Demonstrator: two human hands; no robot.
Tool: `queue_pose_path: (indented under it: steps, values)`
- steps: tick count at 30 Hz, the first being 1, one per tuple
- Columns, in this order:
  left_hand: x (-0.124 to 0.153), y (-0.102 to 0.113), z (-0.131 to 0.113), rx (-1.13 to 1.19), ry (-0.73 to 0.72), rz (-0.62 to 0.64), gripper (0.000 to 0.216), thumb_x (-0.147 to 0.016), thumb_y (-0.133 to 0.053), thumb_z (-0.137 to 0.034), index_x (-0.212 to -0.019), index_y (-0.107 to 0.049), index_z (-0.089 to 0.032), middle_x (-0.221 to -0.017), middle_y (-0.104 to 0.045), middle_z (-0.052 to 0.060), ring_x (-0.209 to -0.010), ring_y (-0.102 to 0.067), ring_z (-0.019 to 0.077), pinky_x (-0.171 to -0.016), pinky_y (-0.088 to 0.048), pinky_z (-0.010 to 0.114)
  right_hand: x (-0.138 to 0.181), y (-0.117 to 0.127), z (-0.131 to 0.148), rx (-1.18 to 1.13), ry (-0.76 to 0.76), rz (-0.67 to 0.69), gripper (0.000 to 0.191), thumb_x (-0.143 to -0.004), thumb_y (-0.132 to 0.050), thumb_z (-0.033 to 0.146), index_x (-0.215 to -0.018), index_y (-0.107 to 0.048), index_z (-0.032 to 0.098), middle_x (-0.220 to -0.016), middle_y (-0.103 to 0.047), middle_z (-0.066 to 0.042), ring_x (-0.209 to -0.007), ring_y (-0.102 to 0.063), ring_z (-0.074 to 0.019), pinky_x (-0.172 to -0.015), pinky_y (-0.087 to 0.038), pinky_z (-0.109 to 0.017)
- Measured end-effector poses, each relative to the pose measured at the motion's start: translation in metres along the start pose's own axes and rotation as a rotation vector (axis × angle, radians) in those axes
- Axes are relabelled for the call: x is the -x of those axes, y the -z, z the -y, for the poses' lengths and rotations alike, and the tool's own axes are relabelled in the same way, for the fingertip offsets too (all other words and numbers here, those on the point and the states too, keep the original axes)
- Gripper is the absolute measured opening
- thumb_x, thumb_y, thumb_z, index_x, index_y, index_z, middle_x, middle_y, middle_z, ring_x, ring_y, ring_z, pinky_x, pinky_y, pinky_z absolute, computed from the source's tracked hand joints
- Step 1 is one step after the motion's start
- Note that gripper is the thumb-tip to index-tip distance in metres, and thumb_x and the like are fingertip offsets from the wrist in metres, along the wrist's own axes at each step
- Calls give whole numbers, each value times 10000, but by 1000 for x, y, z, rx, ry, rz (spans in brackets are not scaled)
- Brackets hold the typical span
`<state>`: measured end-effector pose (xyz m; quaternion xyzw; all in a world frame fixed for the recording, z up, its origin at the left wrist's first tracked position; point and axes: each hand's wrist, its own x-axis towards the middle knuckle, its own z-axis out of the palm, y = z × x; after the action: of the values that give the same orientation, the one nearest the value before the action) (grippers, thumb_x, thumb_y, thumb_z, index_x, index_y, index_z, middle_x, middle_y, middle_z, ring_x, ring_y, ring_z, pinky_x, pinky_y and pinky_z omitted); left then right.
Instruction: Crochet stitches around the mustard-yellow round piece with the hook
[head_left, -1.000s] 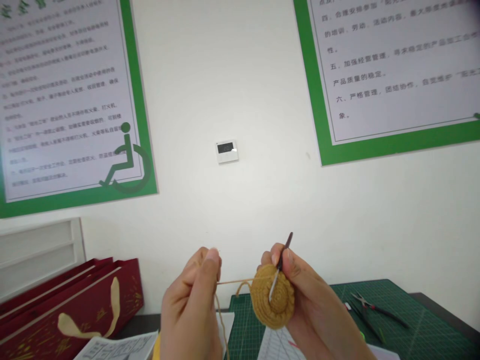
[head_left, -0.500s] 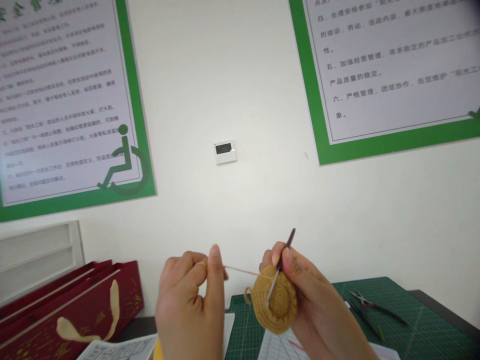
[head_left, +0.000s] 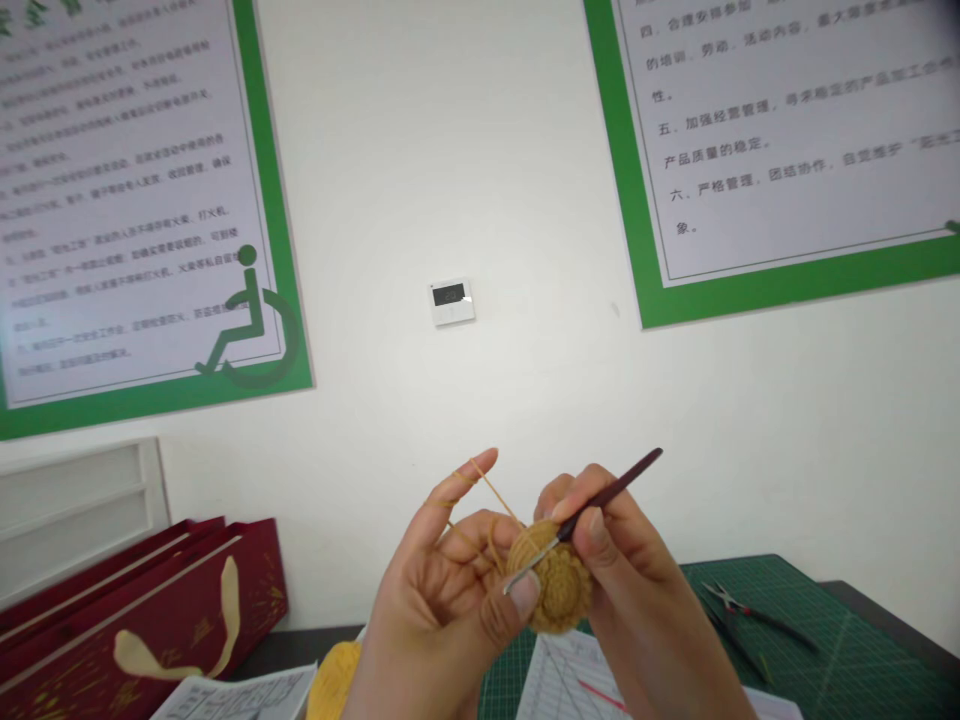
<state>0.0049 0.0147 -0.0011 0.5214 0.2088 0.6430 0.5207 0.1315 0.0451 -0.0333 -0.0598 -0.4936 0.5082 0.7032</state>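
My left hand (head_left: 450, 600) pinches the round mustard crochet piece (head_left: 553, 590) with its thumb. Its index finger points up with the mustard yarn (head_left: 491, 492) looped over it and running down to the piece. My right hand (head_left: 630, 580) grips a dark-handled crochet hook (head_left: 600, 505), whose metal tip lies against the piece beside my left thumb. Both hands are raised in front of the white wall, above the table.
A green cutting mat (head_left: 825, 650) with pliers (head_left: 742, 608) lies at right. Printed paper sheets (head_left: 570, 680) sit below my hands, and a yellow yarn ball (head_left: 334, 680) shows beside them. Red gift bags (head_left: 135, 620) stand at left. Green-framed posters (head_left: 135, 200) and a thermostat (head_left: 451, 300) hang on the wall.
My left hand moved right to the crochet piece and took hold of it, its index finger raised with yarn over it. The hook tilted flatter, its handle now pointing up-right.
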Motion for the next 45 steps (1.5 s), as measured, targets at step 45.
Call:
queue_pose_path:
  steps: [45]
  values:
    - [3,-2,-2,241,214,105,564,-734,-839,-63,-1267,-746,-222,-823,-684,30,-790,-720,180,-711,-573,246,2,2,0,-1,448,5,76,-960,-675,361,-927,-712,304,-696,-619,10,-663,-564,-170,-612,-449,-324]
